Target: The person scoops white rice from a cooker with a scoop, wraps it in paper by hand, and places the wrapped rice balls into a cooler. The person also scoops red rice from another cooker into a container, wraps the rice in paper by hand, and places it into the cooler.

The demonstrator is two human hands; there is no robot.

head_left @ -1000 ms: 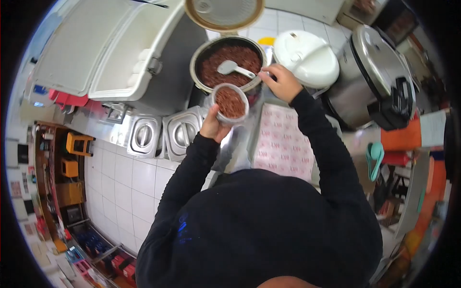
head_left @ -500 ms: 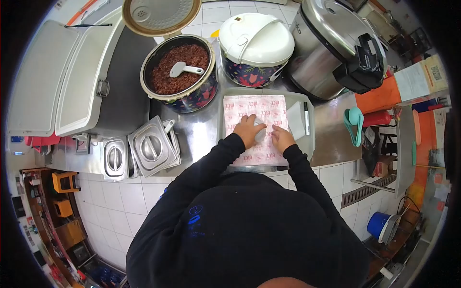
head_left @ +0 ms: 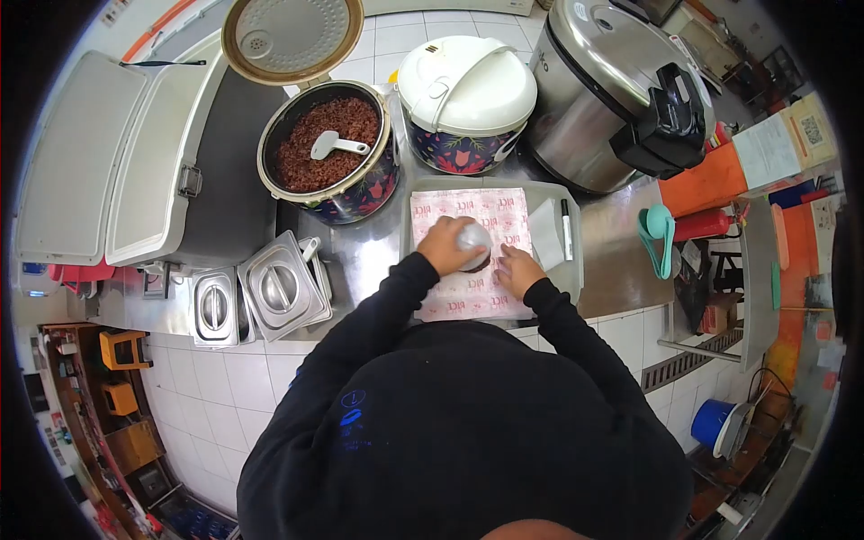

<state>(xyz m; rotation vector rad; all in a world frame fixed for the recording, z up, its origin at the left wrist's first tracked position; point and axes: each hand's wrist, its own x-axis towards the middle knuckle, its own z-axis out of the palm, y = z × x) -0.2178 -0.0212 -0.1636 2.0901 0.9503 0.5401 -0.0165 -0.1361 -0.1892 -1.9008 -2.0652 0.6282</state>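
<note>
My left hand point(head_left: 445, 246) is closed around a small rounded whitish bowl point(head_left: 473, 241), which tilts over a sheet of printed pink-and-white paper point(head_left: 459, 304). Dark reddish rice point(head_left: 478, 265) shows at the bowl's lower edge, on the paper side. My right hand point(head_left: 519, 273) rests on the paper just right of the bowl, its fingers loosely apart and nothing visible in them. The paper lies on a pale plastic tray point(head_left: 573, 279). Fingers partly hide the bowl.
A cooker of dark red rice point(head_left: 324, 135) with a white paddle point(head_left: 337, 145) stands open at the back left. Beside it are a white-lidded cooker point(head_left: 468, 85) and a large steel cooker point(head_left: 585, 99). Steel lids point(head_left: 281, 286) lie left; a marker point(head_left: 566, 230) lies on the tray's right.
My left hand has tipped the bowl, so its rounded outside and dark rice beneath now show. My right hand has shifted slightly down on the paper. The whole view has moved a little.
</note>
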